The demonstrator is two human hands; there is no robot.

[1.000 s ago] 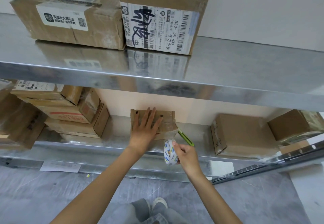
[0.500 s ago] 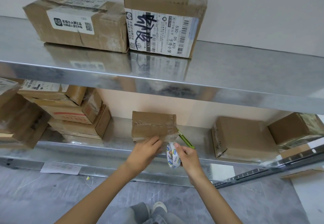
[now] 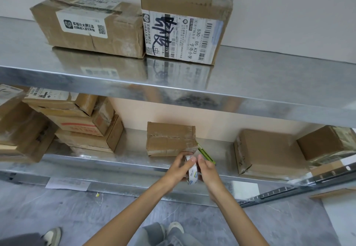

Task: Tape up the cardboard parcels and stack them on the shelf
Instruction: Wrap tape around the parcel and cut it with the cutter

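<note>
A small taped cardboard parcel [image 3: 170, 139] sits on the lower metal shelf [image 3: 131, 159], near its front edge. Just in front of it, both hands hold a roll of clear tape [image 3: 192, 174] with a white and blue core. My left hand [image 3: 178, 167] grips the roll's left side, fingers curled on it. My right hand [image 3: 207, 168] grips the right side. A green utility knife [image 3: 207, 154] lies on the shelf beside the parcel's right corner. Neither hand touches the parcel.
Stacked parcels [image 3: 77, 122] fill the lower shelf's left; two more boxes [image 3: 269, 151] stand at the right. The upper shelf [image 3: 269, 84] carries two labelled boxes [image 3: 185, 22] at the back. A loose metal rail [image 3: 289, 190] lies low right. Feet show on the grey floor.
My left hand came off the parcel's top and moved down to the tape roll, which both hands now hold. The parcel stayed in place.
</note>
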